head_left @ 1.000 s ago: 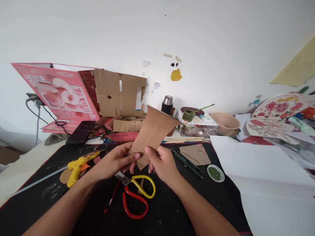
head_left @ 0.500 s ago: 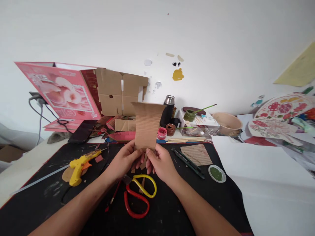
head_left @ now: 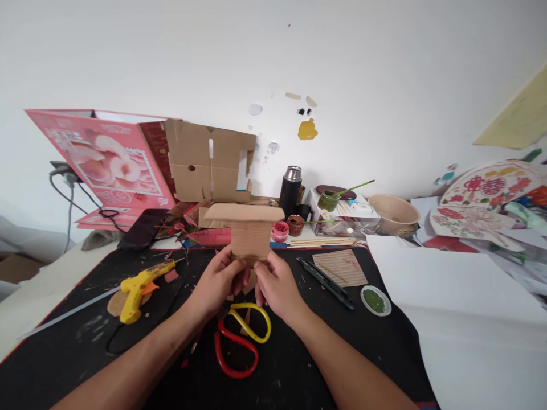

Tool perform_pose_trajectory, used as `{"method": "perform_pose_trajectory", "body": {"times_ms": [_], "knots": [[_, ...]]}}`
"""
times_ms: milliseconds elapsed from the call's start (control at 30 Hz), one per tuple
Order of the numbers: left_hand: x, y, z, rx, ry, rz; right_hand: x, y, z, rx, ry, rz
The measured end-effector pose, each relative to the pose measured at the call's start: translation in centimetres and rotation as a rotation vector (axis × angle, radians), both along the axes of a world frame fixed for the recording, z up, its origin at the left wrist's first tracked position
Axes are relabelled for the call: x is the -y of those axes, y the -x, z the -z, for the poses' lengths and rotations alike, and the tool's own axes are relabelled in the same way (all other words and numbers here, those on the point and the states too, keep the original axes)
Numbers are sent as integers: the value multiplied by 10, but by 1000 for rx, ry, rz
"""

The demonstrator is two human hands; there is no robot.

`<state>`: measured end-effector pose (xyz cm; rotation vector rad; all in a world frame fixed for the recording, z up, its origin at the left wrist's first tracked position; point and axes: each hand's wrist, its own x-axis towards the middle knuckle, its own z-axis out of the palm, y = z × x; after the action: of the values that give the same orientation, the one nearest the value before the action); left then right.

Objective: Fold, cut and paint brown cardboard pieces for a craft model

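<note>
Between both hands, a piece of corrugated cardboard [head_left: 250, 239] stands up above the black mat, its wider top part bent over toward me. My left hand [head_left: 224, 279] pinches its lower left corner between thumb and fingers. At the lower right corner, my right hand [head_left: 277, 283] grips it the same way. Below the hands lies a pair of scissors [head_left: 243, 336] with one red and one yellow handle, its blades hidden under my left hand. Small cardboard scraps [head_left: 250, 283] lie on the mat beneath the piece.
A yellow glue gun [head_left: 139, 290] rests at left. On the right are a utility knife [head_left: 327, 283], a corrugated cardboard square [head_left: 341, 267] and a lid of green paint [head_left: 376, 300]. Behind stand a thermos [head_left: 290, 191], paint jars [head_left: 296, 224] and a pink box [head_left: 115, 162].
The cardboard's upper part has tipped over toward me, so its broad top now shows as a flat ledge. Both hands keep their grip in nearly the same place.
</note>
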<state>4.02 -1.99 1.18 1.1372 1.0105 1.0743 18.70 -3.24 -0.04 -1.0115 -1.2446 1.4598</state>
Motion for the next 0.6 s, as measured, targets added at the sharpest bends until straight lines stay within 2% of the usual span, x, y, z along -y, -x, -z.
{"method": "perform_pose_trajectory", "body": {"times_ms": [167, 333, 467, 600], "knots": [[3, -2, 0, -137, -1, 19, -1, 0, 0, 5, 6, 21], [-1, 2, -6, -51, 25, 29, -5, -3, 1, -7, 28, -11], [-3, 9, -9, -53, 48, 84, -4, -6, -4, 13, 27, -67], [-3, 10, -8, -51, 60, 109, -3, -7, -5, 25, 1, -56]]}}
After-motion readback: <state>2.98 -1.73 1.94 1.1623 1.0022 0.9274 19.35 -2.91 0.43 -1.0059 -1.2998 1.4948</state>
